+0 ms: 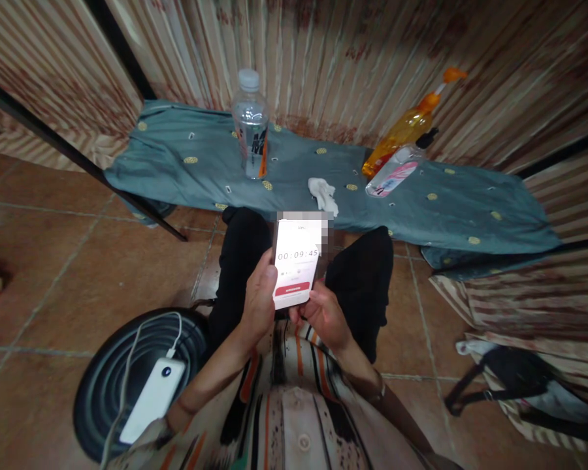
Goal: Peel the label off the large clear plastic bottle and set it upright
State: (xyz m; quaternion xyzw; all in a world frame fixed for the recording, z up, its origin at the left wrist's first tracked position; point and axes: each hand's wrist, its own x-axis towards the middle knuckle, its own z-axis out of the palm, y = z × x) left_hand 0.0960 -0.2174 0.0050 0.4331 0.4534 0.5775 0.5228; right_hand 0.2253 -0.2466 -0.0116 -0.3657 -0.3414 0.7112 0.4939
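Note:
A smartphone (pixel 296 267) is held upright over my lap, its bright screen showing a timer at 00:09:45 and a red button. My left hand (pixel 261 297) grips the phone along its left edge, thumb against the side. At the lower right corner my right hand (pixel 326 316) also holds it, with the thumb by the screen's edge and fingers curled behind. Part of the phone's upper right is blurred out. Beyond it, a crumpled white tissue (pixel 323 194) lies on a low surface covered with green-grey cloth (pixel 294 156).
A clear plastic bottle (pixel 251 127) stands on the cloth. An orange pump bottle (pixel 402 134) and a smaller clear bottle (pixel 394 171) are at the right. A white power bank (pixel 153 399) with a cable rests on a round black stool (pixel 98 385). A black bag (pixel 512 375) lies at right.

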